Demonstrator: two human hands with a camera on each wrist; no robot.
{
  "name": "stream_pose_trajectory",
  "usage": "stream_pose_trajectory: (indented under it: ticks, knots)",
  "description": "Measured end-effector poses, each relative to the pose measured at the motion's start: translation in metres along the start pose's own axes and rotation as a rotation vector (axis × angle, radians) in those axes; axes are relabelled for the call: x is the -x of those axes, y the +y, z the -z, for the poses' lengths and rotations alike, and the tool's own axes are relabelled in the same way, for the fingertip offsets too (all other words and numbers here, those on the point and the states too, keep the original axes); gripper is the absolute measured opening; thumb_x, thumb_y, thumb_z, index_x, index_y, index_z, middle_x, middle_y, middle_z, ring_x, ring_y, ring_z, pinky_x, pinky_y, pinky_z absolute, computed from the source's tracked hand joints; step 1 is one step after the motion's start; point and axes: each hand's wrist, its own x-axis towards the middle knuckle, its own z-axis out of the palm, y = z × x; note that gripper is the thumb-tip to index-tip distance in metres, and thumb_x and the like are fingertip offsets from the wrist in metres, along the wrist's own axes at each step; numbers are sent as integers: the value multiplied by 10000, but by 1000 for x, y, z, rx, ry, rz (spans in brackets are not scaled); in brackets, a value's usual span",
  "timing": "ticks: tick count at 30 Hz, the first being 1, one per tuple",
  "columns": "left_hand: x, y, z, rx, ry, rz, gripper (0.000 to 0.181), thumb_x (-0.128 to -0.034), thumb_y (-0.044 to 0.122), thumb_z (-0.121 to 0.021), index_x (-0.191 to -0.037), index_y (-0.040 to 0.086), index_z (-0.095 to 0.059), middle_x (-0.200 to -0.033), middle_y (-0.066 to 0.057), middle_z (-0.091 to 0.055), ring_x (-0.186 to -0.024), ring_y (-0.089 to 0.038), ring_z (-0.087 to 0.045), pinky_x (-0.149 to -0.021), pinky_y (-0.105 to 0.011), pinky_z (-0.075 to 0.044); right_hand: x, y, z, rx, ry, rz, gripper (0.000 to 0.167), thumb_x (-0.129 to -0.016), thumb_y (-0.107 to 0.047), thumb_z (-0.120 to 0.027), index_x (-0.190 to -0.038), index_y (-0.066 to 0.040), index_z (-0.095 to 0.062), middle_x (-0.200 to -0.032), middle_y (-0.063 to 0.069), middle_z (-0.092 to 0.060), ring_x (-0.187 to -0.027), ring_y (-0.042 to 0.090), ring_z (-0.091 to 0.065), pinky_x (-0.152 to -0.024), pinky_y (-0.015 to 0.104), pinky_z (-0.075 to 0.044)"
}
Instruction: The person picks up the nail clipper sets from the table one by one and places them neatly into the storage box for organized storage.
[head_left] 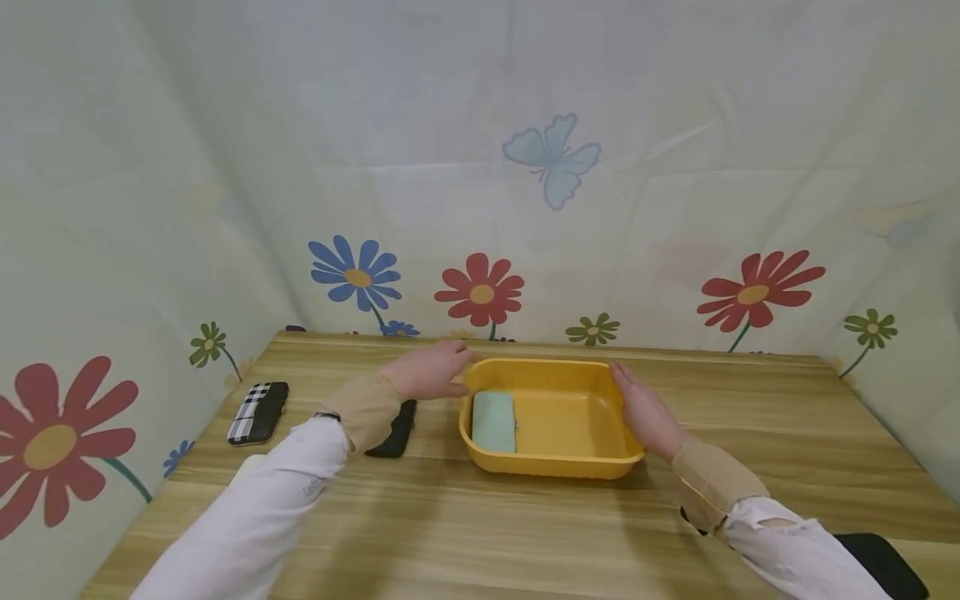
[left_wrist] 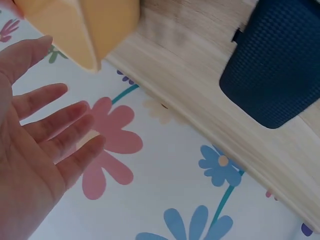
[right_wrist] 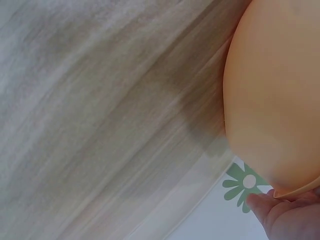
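A yellow plastic basin [head_left: 555,467] stands on the wooden table, with a pale green wallet [head_left: 493,421] lying inside at its left end. My right hand [head_left: 651,412] grips the basin's right side, its fingertips at the rim [right_wrist: 300,189] in the right wrist view. Beside the basin's left rim is my left hand [head_left: 431,371], its fingers spread and holding nothing. The left wrist view shows that hand [left_wrist: 45,135] apart from the basin wall [left_wrist: 112,25]. Partly hidden under the left wrist lies a dark case-like item [head_left: 393,433], seen with a textured surface [left_wrist: 275,65] in the left wrist view.
A black wallet-like item with a checked panel [head_left: 258,412] lies at the table's left. Something pale [head_left: 247,468] shows behind the left sleeve. A black item [head_left: 881,562] sits at the right front, partly covered by the right sleeve. Flower-printed cloth [head_left: 555,250] hangs along the table's back edge.
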Motion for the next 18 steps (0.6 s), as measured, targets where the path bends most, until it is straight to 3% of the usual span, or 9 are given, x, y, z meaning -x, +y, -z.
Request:
stream_pose_trajectory:
  ticks: [5, 13, 18]
  knots:
    - [9, -9, -2, -21, 10, 36, 466, -825, 301, -597, -1192, 39, -481, -1120, -148, -503, -1012, -267, -509, -858, -379, -443, 0, 1, -1, -1, 9, 7, 498, -729, 212, -399, -1222, 216, -336, -1272, 388, -326, -1149, 481, -378, -932, 521, -335]
    - [21, -16, -2, -12, -10, 157, 439, -830, 263, -594, -1165, -10, -513, -1138, -194, -522, -1043, -309, -516, -892, -400, -427, 0, 1, -2, 16, 33, 19, 483, -737, 202, -405, -1217, 210, -351, -1269, 374, -345, -1148, 469, -390, -927, 511, -345]
    - [24, -21, -6, -43, 22, 178, 298, -804, 208, -610, -993, -21, -585, -967, -166, -593, -911, -286, -577, -814, -383, -461, 1, 0, -3, 21, 28, 13, 487, -733, 206, -408, -1216, 208, -354, -1270, 371, -346, -1148, 470, -387, -923, 508, -348]
